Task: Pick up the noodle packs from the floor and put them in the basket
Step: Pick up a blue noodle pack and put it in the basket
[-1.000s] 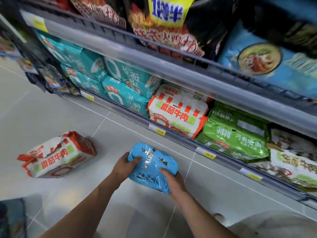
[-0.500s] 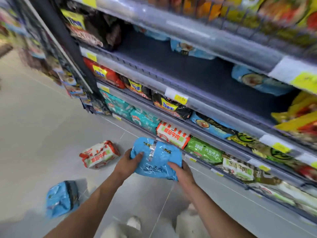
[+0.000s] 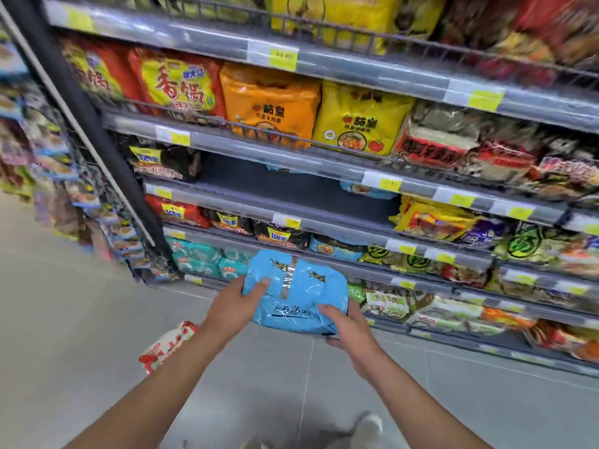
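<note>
Shop aisle, stocked shelves (image 3: 324, 186) at 12 o'clock; blue noodle pack (image 3: 293, 291) is gripped by left hand (image 3: 231, 311) and right hand (image 3: 348, 328); red-white pack (image 3: 167, 346) lies at 9 o'clock.

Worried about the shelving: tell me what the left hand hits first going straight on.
The left hand grips the blue noodle pack, so that comes first; beyond it, probably the lower shelf rail, depth unclear.

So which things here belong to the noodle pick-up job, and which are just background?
Job: blue noodle pack, gripped by left hand and right hand; red-and-white pack on the floor.
Background: orange pack and yellow pack on the shelf, price tags, shoe. Basket not in view.
</note>
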Demonstrator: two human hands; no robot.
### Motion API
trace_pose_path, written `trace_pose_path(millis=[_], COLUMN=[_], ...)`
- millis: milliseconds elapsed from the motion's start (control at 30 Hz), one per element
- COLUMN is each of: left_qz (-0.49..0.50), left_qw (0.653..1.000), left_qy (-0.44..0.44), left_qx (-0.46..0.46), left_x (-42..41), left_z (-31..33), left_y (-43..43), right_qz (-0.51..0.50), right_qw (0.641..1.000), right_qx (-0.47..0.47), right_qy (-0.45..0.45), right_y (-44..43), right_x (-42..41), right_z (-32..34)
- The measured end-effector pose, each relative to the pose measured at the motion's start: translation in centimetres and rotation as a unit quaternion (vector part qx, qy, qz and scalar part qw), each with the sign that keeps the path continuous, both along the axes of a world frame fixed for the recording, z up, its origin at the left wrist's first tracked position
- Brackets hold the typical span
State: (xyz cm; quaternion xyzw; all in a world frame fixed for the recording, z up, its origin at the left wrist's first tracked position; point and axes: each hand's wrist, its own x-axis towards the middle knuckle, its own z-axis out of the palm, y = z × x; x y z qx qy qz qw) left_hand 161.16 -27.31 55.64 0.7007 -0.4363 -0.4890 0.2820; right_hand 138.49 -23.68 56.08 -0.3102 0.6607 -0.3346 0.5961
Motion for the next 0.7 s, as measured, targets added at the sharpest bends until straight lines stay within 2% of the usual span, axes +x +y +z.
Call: trace_pose_path(millis=[200, 367, 700], left_qz=[-0.069, -0.137, -0.282], left_qw=[0.995, 0.988, 0.955], left_qy=[0.066, 0.071, 0.097], left_qx=[0.008, -0.015, -0.012], left_x=[-5.7, -11.8, -33.1], left_z=[4.0, 4.8, 6.4], left_y=[2.1, 3.7, 12.7], right_qz=[-0.089, -0.151, -0.303], right_qw=[0.995, 0.987, 0.949], right_qx=[-0.041, -0.054, -0.073], right_qy=[0.004, 0.004, 0.051], right_y=[5.1, 10.0, 25.5], right_x=[-4.8, -10.2, -26.7], right_z=[3.8, 5.2, 7.4])
